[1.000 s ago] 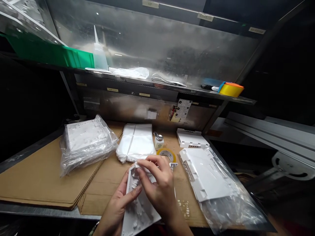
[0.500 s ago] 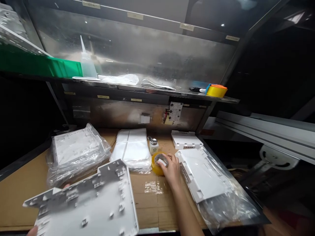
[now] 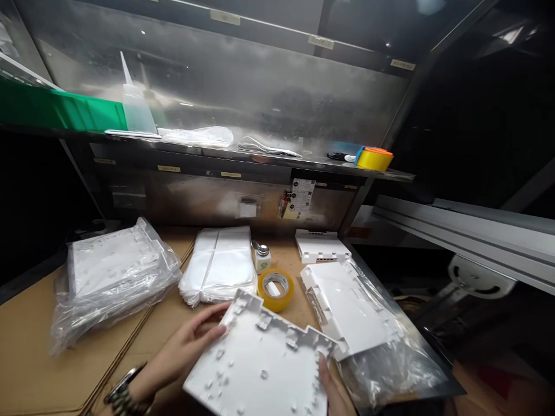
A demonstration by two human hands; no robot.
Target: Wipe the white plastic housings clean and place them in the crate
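A white plastic housing panel (image 3: 264, 361), with small clips and posts on its upper face, is held tilted over the front of the cardboard-covered bench. My left hand (image 3: 203, 332) is closed on its left edge, thumb on top. On the right edge, my right hand (image 3: 330, 384) grips the panel, its fingers partly hidden beneath. Just behind the panel lies a roll of yellowish clear tape (image 3: 276, 290), touched by neither hand. A stack of clear plastic bags (image 3: 219, 263) sits behind my left hand, and a small pump bottle (image 3: 262, 259) stands beside the stack.
Bagged white panels (image 3: 117, 266) lie at the left. More white housings (image 3: 351, 306) rest at the right on plastic film, one (image 3: 323, 247) farther back. The shelf above carries a squeeze bottle (image 3: 137, 107), a green bin (image 3: 65, 110) and a yellow roll (image 3: 374, 159).
My right hand has left the tape roll and taken the panel's right edge. The panel has turned and moved right, and my left hand now shows on its left edge.
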